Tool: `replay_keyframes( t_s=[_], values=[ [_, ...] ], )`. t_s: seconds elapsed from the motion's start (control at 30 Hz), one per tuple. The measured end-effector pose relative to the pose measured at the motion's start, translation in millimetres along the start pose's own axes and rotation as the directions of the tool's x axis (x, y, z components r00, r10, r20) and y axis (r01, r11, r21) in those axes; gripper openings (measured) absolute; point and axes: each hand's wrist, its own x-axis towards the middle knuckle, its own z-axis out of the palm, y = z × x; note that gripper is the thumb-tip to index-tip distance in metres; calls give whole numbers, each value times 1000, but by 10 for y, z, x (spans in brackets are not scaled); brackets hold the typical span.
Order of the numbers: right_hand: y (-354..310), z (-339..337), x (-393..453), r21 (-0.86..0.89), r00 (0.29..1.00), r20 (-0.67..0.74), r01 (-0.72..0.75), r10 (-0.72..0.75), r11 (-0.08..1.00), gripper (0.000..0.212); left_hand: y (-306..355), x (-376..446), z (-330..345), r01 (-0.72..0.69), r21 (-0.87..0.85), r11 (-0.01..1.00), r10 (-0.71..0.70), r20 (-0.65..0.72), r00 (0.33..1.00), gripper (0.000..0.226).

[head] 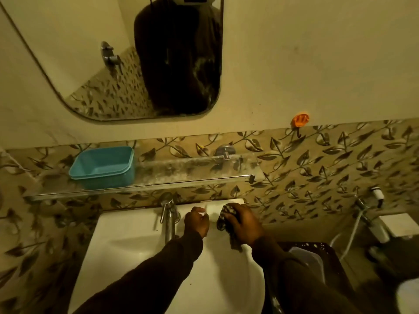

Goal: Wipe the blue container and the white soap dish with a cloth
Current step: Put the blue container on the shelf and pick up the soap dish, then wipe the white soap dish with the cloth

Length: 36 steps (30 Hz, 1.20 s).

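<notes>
Both hands work at the sink's far rim: left hand pinching the white soap dish, right hand clamped on the cloth. Risk: dish slipping into the basin. Blue container sits on the shelf, far left.

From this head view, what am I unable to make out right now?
- White soap dish: mostly covered by the left hand and by the right hand with the cloth; its inside is unseen.
- Cloth: bunched under the right hand, pattern blurred.
- Blue container: its near wall hides the bottom front.
- Sink: its near part is covered by the sleeves.
</notes>
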Motion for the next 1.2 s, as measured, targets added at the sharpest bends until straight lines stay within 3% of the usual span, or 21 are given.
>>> replay_keyframes(
  t_s=[0.2, 0.4, 0.57, 0.73, 0.83, 0.93, 1.07, 1.2],
  values=[
    [141, -8, 90, 147, 991, 19, -131, 129, 980, 43, -56, 288, 209, 141, 26, 990, -139, -49, 989, 35],
    [243, -93, 102, 175, 990, 52, -139, 132, 975, 42, -98, 463, 329, 96, 48, 994, -93, -52, 994, 36],
    [158, -195, 105, 300, 992, 61, -121, 107, 946, 39, -52, 371, 239, 40, -79, 996, -48, -105, 993, 27],
    [-80, -383, -56, 587, 982, 142, -183, 122, 789, 22, -19, 171, -29, -4, -319, 948, -42, -138, 990, 6],
    [-241, -475, -227, 598, 975, 221, -146, 12, 788, 15, -53, -60, -253, 160, -593, 790, -119, 108, 987, 35],
    [-405, -536, -393, 582, 935, 347, -152, -75, 799, 17, -5, -357, -483, 323, -724, 610, -134, 308, 942, 56],
    [-656, -494, -548, 570, 903, 399, -107, -161, 815, 27, 85, -757, -802, 390, -805, 446, 23, 446, 895, 70],
    [-952, -364, -647, 620, 924, 307, -14, -227, 784, 25, 83, -984, -1035, 417, -843, 340, 133, 482, 866, 77]
  ],
)
